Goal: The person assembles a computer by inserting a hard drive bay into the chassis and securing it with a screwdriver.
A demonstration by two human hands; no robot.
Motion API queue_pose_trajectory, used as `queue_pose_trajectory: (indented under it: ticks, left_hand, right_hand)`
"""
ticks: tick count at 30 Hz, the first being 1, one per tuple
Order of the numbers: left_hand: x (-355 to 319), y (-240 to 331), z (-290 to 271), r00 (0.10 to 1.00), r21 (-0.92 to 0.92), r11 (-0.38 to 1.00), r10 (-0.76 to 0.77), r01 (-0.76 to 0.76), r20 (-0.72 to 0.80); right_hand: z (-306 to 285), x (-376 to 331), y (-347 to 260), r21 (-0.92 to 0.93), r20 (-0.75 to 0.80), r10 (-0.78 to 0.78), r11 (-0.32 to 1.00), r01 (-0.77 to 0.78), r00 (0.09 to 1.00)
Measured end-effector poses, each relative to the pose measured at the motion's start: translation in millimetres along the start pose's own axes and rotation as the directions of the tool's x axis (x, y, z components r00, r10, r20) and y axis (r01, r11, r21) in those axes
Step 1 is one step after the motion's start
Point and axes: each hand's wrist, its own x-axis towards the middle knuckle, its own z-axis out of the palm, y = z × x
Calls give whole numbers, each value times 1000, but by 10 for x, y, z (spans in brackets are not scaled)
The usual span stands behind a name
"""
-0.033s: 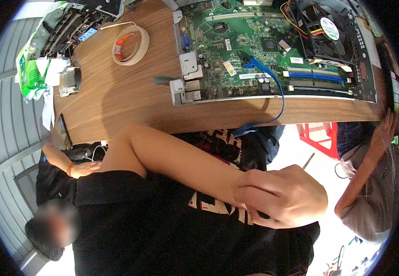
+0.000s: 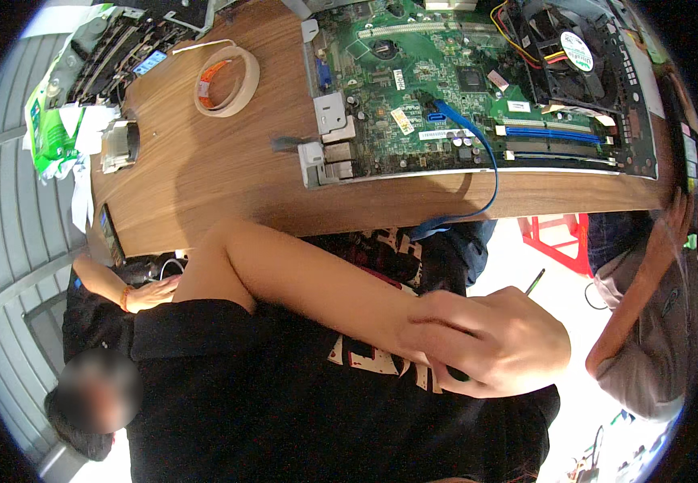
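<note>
My left hand (image 2: 494, 342) is closed in a fist in front of the black shirt (image 2: 317, 402), its forearm bent across from the left. It grips a thin rod-like tool; a slim dark and green end (image 2: 536, 281) sticks out beyond the knuckles. A dark green bit (image 2: 457, 374) of it shows under the curled fingers. The rest is hidden in the fist, so its exact kind cannot be made out. My right hand does not show. Beyond my arm, on the wooden table, lies an open computer case with a green motherboard (image 2: 437, 88). From it a blue cable (image 2: 490, 153) loops down over the table edge.
A black fan (image 2: 562, 68) sits on the motherboard. A tape roll (image 2: 250, 80), a green wipes packet (image 2: 51, 133) and a phone (image 2: 110, 232) lie to the left. People sit on both sides, one's hand (image 2: 149, 295) at left. A red stool (image 2: 558, 245) stands below.
My left hand has shifted very slightly leftward. The tool's protruding end has turned a little and now shows green.
</note>
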Motion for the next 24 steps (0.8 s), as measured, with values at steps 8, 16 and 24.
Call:
queue_pose_trajectory:
  ticks: [8, 16, 24]
  left_hand:
    - [254, -36, 69, 1000, 45, 999, 24, -24, -1]
    - [467, -46, 10, 993, 71, 990, -117, 119, -32]
    - [633, -80, 2, 990, 121, 985, -111, 122, -92]
  right_hand:
    - [-12, 297, 43, 75, 84, 38, 996, -44, 996]
    - [3, 442, 153, 148, 94, -2, 989, -12, 996]
    - [-24, 440, 182, 157, 49, -6, 988, -2, 999]
